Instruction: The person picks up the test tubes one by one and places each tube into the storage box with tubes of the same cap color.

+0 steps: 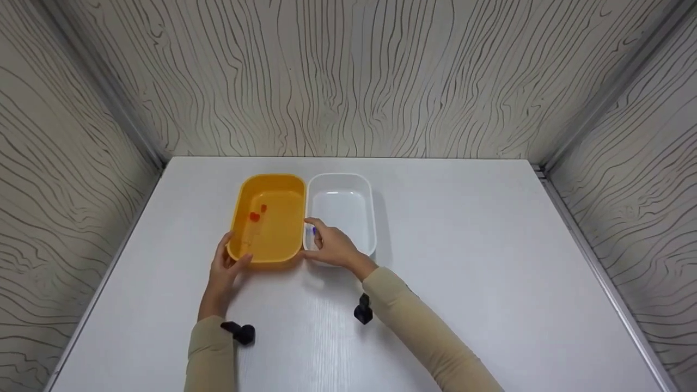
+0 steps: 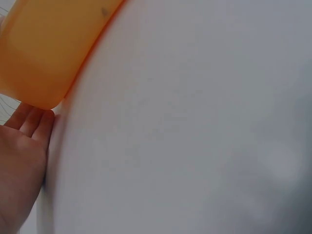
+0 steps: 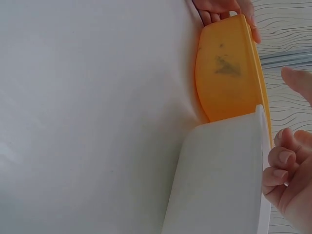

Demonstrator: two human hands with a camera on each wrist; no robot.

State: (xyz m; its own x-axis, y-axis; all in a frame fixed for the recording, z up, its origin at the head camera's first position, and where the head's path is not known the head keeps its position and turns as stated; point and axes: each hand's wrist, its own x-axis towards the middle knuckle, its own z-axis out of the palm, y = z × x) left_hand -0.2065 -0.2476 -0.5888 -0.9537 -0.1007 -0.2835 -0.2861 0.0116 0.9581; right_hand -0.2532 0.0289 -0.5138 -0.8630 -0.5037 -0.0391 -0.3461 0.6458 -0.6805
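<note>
In the head view a yellow plastic bin (image 1: 280, 228) stands on the table. Two small red pieces (image 1: 255, 216) lie inside it, with faint clear slender shapes running from them toward the near side. My left hand (image 1: 222, 275) grips the bin's near left corner, thumb at the rim and fingers along the outer side. Against the bin's right side stands a white bin (image 1: 348, 209). My right hand (image 1: 335, 247) is over its near left part, thumb and index finger spread at the two adjoining rims. A small blue bit (image 1: 314, 231) shows between them, mostly hidden by the hand.
Both bins stand on a white table (image 1: 463, 245), toward its far edge. Wood-patterned panels (image 1: 348, 81) rise behind the table and at both sides. A small black device (image 1: 363, 309) sits by the right sleeve, and another black device (image 1: 245, 334) by the left.
</note>
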